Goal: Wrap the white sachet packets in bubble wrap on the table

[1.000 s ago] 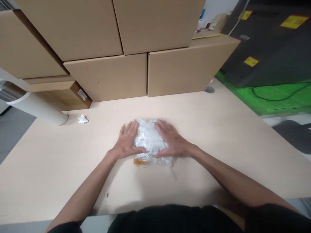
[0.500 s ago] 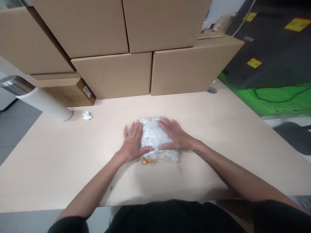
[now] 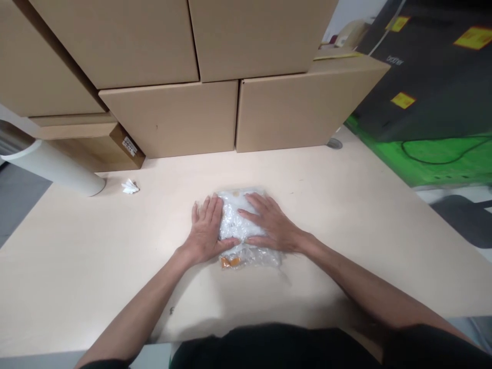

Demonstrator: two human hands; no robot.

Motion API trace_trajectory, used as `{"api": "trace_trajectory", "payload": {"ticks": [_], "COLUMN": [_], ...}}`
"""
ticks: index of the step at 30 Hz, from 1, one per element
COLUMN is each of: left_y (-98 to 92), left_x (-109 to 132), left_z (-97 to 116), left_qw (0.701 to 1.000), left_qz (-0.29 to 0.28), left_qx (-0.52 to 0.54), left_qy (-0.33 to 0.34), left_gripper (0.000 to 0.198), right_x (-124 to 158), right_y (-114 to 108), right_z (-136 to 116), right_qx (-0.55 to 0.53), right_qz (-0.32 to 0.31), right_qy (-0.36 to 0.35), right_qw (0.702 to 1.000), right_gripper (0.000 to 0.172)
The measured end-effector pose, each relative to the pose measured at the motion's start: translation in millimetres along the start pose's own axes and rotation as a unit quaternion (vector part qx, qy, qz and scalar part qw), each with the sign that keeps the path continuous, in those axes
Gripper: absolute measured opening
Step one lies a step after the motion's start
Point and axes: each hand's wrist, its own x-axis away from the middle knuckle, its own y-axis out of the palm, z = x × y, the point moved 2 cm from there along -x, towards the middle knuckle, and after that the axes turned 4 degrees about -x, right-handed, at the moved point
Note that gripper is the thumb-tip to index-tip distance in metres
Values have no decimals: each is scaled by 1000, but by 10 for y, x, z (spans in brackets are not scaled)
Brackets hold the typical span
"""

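At the bottom edge of the frame the person's dark clothing [image 3: 277,348] is showing, and both bare forearms are reaching up toward the centre, where the bubble-wrap packet [image 3: 232,221] is lying flat on the pale table [image 3: 346,220]. The left hand [image 3: 205,228] is spreading palm-down over the packet's left side, fingers straight and together, thumb angling across the near edge. The right hand [image 3: 269,225] is doing the same on the right side, fingers fanned and flat. Neither hand is closing around anything; both are pressing open-palmed on top. An orange piece [image 3: 229,261] is peeking out of the clear film at the packet's near edge, just below the left thumb. Judging by the crinkled, glossy film, the packet is looking light, soft and springy, slick enough to slide on the smooth tabletop, and it is probably giving under the palms. The safest hold would seem to be the two side edges, pinched from both sides, not the loose film at the near edge. Further up and left of centre a small crumpled white scrap [image 3: 129,187] is sitting apart from the hands, and beyond it a white tube [image 3: 54,166] is lying at the left edge. Stacked cardboard boxes [image 3: 172,118] are filling the upper frame, and a black carton [image 3: 434,77] with yellow labels is resting on a green surface [image 3: 442,161] at the upper right.
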Motion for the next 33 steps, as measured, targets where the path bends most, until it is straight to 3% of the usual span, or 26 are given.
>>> {"api": "trace_trajectory", "payload": {"ticks": [8, 13, 17, 25, 33], "left_y": [-40, -81, -112, -118, -112], "left_x": [-13, -17, -4, 44, 44], "left_z": [5, 24, 35, 32, 52], "left_qw": [1000, 999, 998, 998, 999], "left_qz": [-3, -6, -27, -23, -18], "left_qx": [8, 19, 32, 25, 17], "left_qy": [-28, -35, -49, -47, -38], "left_gripper": [112, 111, 112, 109, 101], "right_x": [-32, -35, -11, 42, -13], "right_y": [-85, 18, 85, 189, 158], "right_z": [-99, -192, -228, -339, -274], "right_qx": [-41, 40, 85, 165, 61], "right_qz": [-54, 3, 35, 156, 80], "right_qy": [30, 66, 52, -13, 11], "right_qw": [997, 997, 994, 974, 995], "right_gripper": [71, 64, 62, 60, 56]}}
